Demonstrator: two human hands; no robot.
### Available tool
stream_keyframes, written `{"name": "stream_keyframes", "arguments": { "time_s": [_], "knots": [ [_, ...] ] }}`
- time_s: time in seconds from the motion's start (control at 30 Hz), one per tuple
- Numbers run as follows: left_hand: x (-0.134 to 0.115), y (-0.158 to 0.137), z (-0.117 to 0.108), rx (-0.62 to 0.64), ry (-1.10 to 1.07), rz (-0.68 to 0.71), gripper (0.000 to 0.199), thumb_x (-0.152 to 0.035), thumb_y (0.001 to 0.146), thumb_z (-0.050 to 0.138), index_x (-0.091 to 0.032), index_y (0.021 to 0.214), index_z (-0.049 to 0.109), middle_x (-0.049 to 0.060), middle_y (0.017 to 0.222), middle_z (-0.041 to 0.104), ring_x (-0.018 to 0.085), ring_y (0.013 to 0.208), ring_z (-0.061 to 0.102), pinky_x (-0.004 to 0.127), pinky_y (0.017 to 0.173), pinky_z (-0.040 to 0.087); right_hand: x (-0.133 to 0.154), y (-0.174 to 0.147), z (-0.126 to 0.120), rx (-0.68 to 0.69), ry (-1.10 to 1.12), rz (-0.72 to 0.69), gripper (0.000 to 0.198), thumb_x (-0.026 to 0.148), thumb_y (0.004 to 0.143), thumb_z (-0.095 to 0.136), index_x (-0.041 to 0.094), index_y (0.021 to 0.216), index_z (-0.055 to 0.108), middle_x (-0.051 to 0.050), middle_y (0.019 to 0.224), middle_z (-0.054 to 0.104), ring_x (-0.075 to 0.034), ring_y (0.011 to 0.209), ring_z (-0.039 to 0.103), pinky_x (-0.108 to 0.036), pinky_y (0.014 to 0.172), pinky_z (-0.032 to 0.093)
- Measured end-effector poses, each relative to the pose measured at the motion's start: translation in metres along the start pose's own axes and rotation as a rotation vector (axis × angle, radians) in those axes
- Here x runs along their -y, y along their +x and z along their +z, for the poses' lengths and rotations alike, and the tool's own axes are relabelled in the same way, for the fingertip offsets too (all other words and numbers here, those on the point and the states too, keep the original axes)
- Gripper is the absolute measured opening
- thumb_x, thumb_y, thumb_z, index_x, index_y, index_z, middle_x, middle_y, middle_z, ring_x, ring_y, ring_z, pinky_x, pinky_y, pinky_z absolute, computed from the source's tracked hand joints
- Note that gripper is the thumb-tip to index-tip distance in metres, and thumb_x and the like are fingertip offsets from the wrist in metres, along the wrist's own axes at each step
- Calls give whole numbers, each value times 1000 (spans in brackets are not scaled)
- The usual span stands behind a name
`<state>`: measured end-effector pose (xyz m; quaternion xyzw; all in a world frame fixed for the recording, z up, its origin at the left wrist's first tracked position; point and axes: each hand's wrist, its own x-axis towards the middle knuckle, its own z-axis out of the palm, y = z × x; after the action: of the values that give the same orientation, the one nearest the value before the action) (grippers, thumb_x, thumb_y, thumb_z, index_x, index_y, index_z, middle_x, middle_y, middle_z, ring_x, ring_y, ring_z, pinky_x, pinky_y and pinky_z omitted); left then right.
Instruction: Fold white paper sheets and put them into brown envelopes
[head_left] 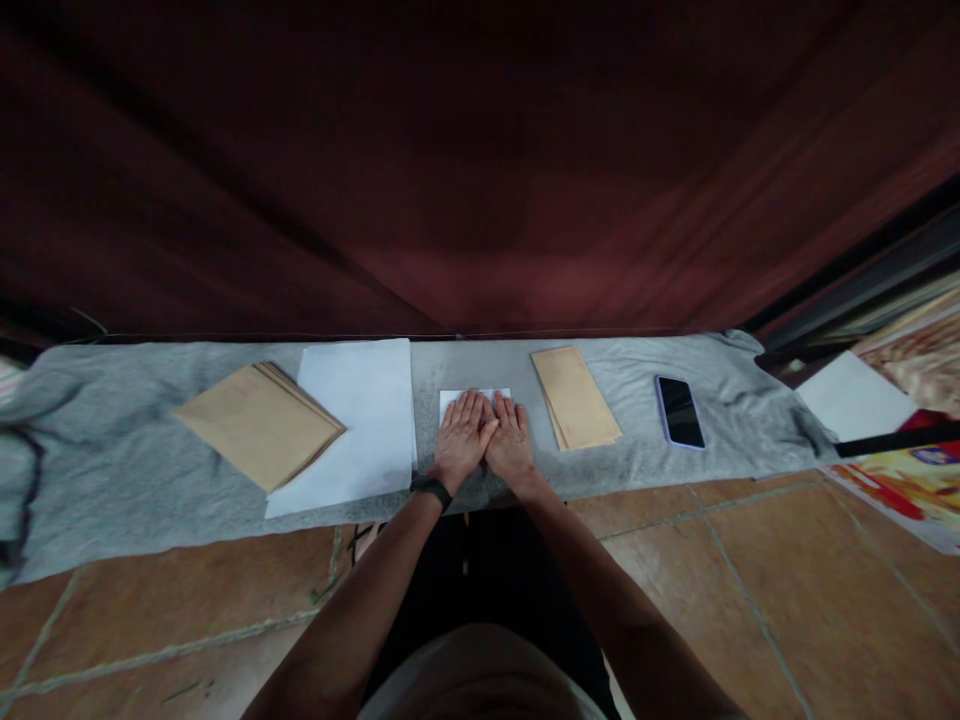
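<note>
1. Both hands lay open near the middle of the worktop, closer to its near edge than its far one. The left hand was palm down, fingers straight and pointing towards the far edge.
2. The right hand lay flat beside it, also palm down, the thumbs meeting or overlapping between them.
3. Under the fingers was a small white paper, its far edge and far-left corner showing; the hands hid the rest.
4. A grey cloth covered the worktop.
5. Left of the hands, white sheets reached from the far edge almost to the near edge.
6. A pile of brown envelopes lay partly on those sheets, towards the left end.
7. Just right of the hands, smaller brown envelopes lay slanted, one corner near the far edge.
8. Further towards the right end lay a phone, screen up and dark.
9. The left wrist wore a dark band.
10. A dark red curtain hung beyond the far edge.
</note>
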<state>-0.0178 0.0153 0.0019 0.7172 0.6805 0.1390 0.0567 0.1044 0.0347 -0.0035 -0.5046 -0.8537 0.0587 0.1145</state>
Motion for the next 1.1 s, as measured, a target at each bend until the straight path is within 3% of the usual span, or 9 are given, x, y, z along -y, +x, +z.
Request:
{"name": "stream_keyframes", "arguments": {
  "time_s": [0.27,0.5,0.7,0.9,1.1],
  "knots": [
    [13,-7,-4,-4,36,68,62,-46,103,32,-13,156,34,11,164,29,23,155,17,47,127,13,0,-1,0,-25,10,2,56,27,103,36,11,156,34,-17,162,32,-31,150,28,-52,121,20],
    [17,-9,-5,-2,68,101,60,-42,102,34,-14,156,34,12,164,29,25,154,19,51,126,12,-22,-1,3,-91,19,29,56,29,105,32,4,154,34,-18,160,34,-29,148,33,-48,121,23],
    [15,-9,-6,0,103,102,60,-41,102,33,-13,156,33,13,164,28,26,154,20,53,126,12,-35,-2,2,-96,32,25,55,31,105,31,6,154,36,-16,160,37,-28,147,34,-48,121,24],
    [13,-9,-6,2,127,96,60,-39,101,35,-13,155,35,14,164,29,27,154,21,53,126,13,-26,4,-4,-104,51,51,55,30,105,32,4,153,38,-17,160,37,-29,148,32,-50,122,22],
    [12,-7,-7,28,136,101,59,-31,99,36,-10,154,35,15,163,31,27,154,21,52,126,11,-12,8,-5,-20,65,-67,51,31,106,29,11,151,44,-11,159,39,-24,149,33,-45,123,22]
  ]
}}
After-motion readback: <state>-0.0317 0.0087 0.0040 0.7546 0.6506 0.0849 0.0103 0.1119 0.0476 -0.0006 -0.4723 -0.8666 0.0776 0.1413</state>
